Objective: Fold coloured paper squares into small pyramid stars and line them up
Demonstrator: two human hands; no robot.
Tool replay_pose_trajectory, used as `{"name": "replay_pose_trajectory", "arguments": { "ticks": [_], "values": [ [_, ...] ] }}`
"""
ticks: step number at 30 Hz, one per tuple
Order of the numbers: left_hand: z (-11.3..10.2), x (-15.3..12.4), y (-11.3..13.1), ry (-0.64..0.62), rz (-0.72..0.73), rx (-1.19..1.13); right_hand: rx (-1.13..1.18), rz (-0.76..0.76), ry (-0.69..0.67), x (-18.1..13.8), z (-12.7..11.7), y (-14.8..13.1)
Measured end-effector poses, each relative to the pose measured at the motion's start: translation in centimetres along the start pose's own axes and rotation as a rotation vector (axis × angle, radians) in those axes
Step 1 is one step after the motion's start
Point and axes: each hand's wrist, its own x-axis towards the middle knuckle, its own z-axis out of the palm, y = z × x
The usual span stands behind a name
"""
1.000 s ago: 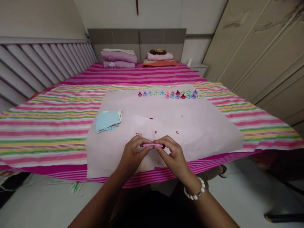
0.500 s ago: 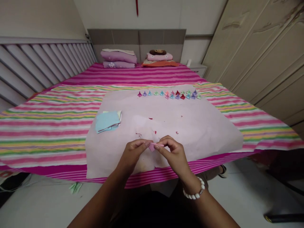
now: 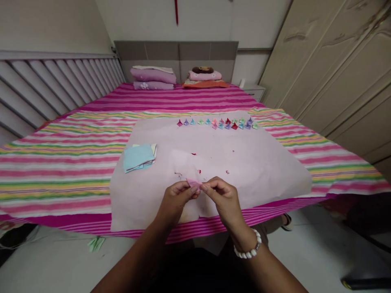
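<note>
Between my two hands is a small piece of folded pink paper (image 3: pixel 193 182), held just above the front part of a large pale sheet (image 3: pixel 262 162). My left hand (image 3: pixel 179 197) pinches its left and lower side between thumb and fingers. On the right, my right hand (image 3: pixel 220 195) grips the paper's right corner with thumb and forefinger; a white bead bracelet circles that wrist. The fingers cover part of the paper. Small red scraps (image 3: pixel 199 171) lie on the sheet just beyond my hands.
A stack of light blue paper squares (image 3: pixel 139 158) lies at the left of the sheet. Several small folded paper pieces (image 3: pixel 208 122) in mixed colours line its far edge. Beneath is a striped bedspread (image 3: pixel 67 162). A green paper piece (image 3: pixel 96 243) is on the floor.
The pink paper has turned in my fingers, and a pointed flap now rises to the upper left. My left hand has shifted slightly right and down along it.
</note>
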Motion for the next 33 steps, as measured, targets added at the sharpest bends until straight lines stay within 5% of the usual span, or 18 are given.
{"name": "replay_pose_trajectory", "arguments": {
  "ticks": [4, 15, 21, 33],
  "values": [
    [-0.5, 0.3, 0.5, -0.073, 0.001, 0.003, 0.12, 0.1, -0.129, 0.2, 0.0, -0.2],
    [-1.6, 0.4, 1.0, -0.09, 0.0, 0.084, 0.28, 0.316, -0.229, 0.2, 0.1, -0.6],
    [-1.6, 0.5, 0.6, -0.072, -0.009, 0.068, 0.325, 0.323, -0.208, 0.3, 0.1, -0.4],
    [-0.3, 0.2, 0.4, -0.043, 0.111, 0.231, 0.026, 0.192, -0.166, 0.6, 0.1, 0.3]
  ]
}}
